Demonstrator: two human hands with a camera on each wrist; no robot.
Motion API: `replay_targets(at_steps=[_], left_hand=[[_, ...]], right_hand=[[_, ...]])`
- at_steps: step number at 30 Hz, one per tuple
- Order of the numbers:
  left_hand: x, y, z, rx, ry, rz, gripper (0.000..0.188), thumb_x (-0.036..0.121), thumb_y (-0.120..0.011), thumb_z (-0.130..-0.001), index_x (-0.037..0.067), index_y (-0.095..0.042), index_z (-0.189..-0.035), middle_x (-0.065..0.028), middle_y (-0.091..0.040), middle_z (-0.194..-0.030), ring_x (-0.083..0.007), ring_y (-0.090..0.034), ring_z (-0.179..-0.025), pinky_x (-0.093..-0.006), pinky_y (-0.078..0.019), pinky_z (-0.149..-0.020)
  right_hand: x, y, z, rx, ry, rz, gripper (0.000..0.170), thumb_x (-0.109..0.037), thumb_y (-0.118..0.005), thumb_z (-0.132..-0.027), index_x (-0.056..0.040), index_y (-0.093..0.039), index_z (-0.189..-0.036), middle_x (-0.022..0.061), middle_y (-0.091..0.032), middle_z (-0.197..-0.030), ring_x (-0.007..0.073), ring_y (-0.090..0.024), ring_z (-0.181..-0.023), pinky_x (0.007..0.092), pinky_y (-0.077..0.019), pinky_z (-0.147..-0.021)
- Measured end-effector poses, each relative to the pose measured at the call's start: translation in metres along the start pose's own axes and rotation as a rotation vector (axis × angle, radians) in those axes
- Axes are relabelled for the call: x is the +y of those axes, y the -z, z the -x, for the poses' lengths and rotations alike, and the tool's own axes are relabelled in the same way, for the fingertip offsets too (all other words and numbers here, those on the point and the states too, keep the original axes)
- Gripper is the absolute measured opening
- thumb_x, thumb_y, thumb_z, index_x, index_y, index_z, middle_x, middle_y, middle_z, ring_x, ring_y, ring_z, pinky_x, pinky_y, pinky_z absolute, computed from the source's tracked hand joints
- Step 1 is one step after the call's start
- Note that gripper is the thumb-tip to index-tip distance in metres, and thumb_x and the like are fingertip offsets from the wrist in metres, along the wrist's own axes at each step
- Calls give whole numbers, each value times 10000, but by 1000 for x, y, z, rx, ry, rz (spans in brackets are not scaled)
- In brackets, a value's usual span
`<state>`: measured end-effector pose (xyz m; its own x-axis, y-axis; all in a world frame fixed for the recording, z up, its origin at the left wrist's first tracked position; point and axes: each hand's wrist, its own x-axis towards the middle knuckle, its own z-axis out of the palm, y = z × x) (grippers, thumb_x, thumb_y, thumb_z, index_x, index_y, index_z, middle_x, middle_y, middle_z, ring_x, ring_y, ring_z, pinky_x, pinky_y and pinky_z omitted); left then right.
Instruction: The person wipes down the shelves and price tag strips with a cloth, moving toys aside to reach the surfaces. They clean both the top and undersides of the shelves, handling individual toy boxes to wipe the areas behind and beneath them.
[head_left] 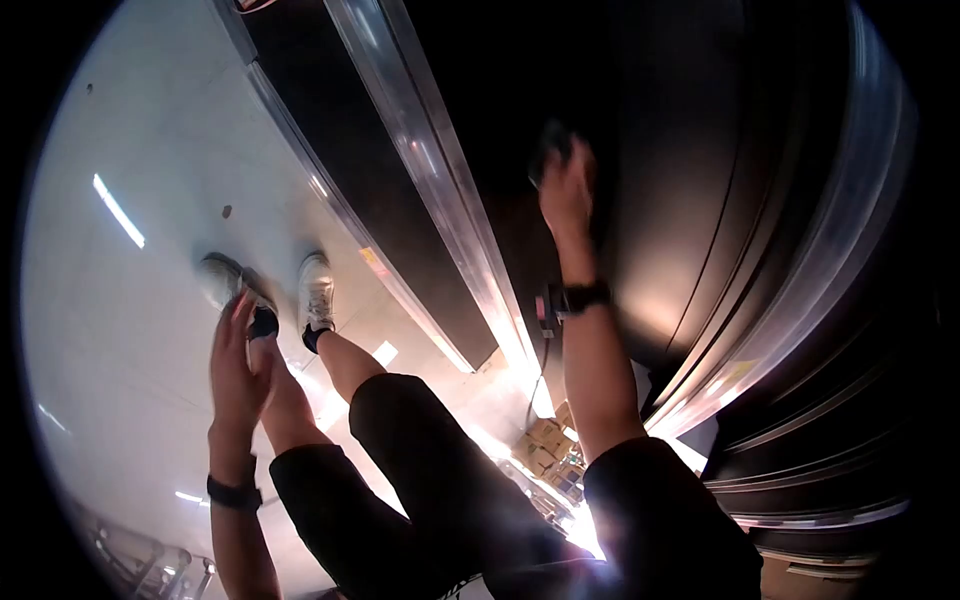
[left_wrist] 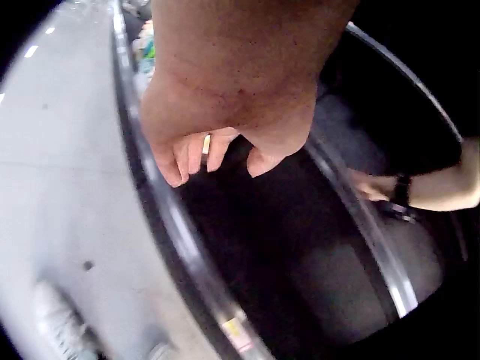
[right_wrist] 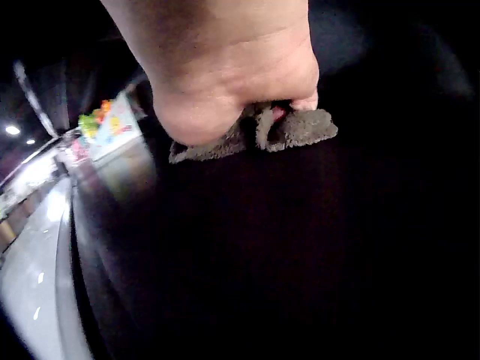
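Several shiny, silver-coloured tubes (head_left: 150, 565) stand far to the left, at the border of a smooth, pale grey floor (head_left: 110, 330). Next comes a person's bare left hand (head_left: 237, 365), hanging in front of the legs with a black wristband (head_left: 235, 494) behind it. Its fingers lie close together, loosely bent, the thumb apart; a gold-coloured ring (left_wrist: 206, 146) circles one finger. A pair of white lace-up shoes (head_left: 316, 290) stands on the floor, below black shorts (head_left: 440, 460), just beside a long black tiered shelf unit (head_left: 340, 130). Silvery metal rails (head_left: 430, 150) trim its edges, and the outermost bears a small yellow-and-pink label (left_wrist: 238, 335). Brown cardboard-like boxes (head_left: 548, 445) show past the unit's near end.

Further right, inward from the inner rail's edge, the bare right hand (head_left: 567, 195) reaches over a deep black part of the unit, its wrist in a black strap (head_left: 585, 297). It grips a grey, fluffy cloth (right_wrist: 304, 129), bunched beneath the palm and poking out on both sides. The surface is too dark to tell whether the cloth touches it. At the far right, another metal rail curves along the unit's opposite side.
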<state>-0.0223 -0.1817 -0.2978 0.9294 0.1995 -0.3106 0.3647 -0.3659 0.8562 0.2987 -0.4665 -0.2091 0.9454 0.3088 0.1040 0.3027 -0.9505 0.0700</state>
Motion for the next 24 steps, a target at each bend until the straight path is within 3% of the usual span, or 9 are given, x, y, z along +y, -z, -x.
replay_targets(at_steps=[3, 5, 8, 10, 13, 14, 20, 22, 24], left_hand=[[80, -16, -63, -86, -153, 1, 657, 59, -602, -762, 45, -336, -1362, -184, -225, -1454, -364, -323, -1293, -408, -342, -1033], [108, -35, -92, 0, -324, -40, 700, 125, -623, -771, 56, -300, -1388, -181, -153, -1478, -338, -252, -1337, -395, -314, -1057], [133, -57, -117, -1, -364, -141, 717, 211, -625, -790, 47, -278, -1397, -182, -127, -1484, -310, -191, -1363, -387, -285, -1076], [127, -73, -117, 1, -330, -127, 721, 241, -618, -797, 39, -272, -1397, -181, -120, -1486, -302, -177, -1368, -384, -276, -1081], [135, -79, -118, -27, -257, -139, 738, 295, -614, -799, 27, -271, -1395, -181, -113, -1488, -290, -145, -1378, -375, -243, -1096], [138, -81, -119, 1, -237, -121, 743, 298, -620, -793, 27, -275, -1394, -180, -113, -1488, -289, -135, -1381, -370, -229, -1101], [139, -83, -118, 18, -210, -132, 749, 291, -649, -766, 45, -305, -1384, -156, -114, -1496, -322, -136, -1376, -440, -218, -1091], [142, -83, -118, 103, -201, -132, 700, 238, -659, -694, 31, -408, -1314, -146, -231, -1467, -322, -278, -1316, -410, -302, -1000], [140, -80, -118, 101, -203, -157, 691, 225, -657, -693, 35, -413, -1311, -137, -234, -1467, -319, -286, -1311, -412, -306, -989]], right_hand=[[-37, -4, -36, -39, 244, -191, 424, -269, -514, -901, -41, -431, -1248, 227, -452, -1219, 375, -479, -1103, 440, -419, -908], [-27, 4, -13, -115, 198, -196, 408, -240, -521, -898, -33, -437, -1239, 229, -460, -1193, 385, -483, -1087, 441, -422, -893], [57, 4, 91, -141, 54, -143, 376, -205, -472, -921, -5, -416, -1233, 216, -436, -1189, 365, -443, -1100, 420, -343, -951], [109, 1, 179, -202, -112, -106, 354, -201, -457, -923, 13, -413, -1201, 215, -427, -1167, 349, -424, -1101, 421, -312, -966], [114, 3, 195, -238, -227, -140, 363, -223, -454, -928, 13, -411, -1201, 212, -426, -1156, 341, -415, -1101, 414, -302, -973], [101, 4, 186, -220, -309, -223, 373, -235, -452, -931, 10, -409, -1209, 211, -427, -1151, 335, -412, -1101, 407, -297, -978], [-22, 0, 36, -142, 183, -378, 346, -219, -523, -908, -11, -488, -1182, 149, -484, -1098, 289, -484, -1045, 356, -367, -928], [-59, -1, -7, -126, 255, -401, 324, -175, -544, -891, -28, -509, -1178, 145, -491, -1075, 278, -503, -1010, 344, -401, -883], [-70, -2, -20, -134, 339, -406, 324, -158, -552, -880, -34, -517, -1176, 144, -496, -1058, 274, -509, -993, 339, -410, -866]])
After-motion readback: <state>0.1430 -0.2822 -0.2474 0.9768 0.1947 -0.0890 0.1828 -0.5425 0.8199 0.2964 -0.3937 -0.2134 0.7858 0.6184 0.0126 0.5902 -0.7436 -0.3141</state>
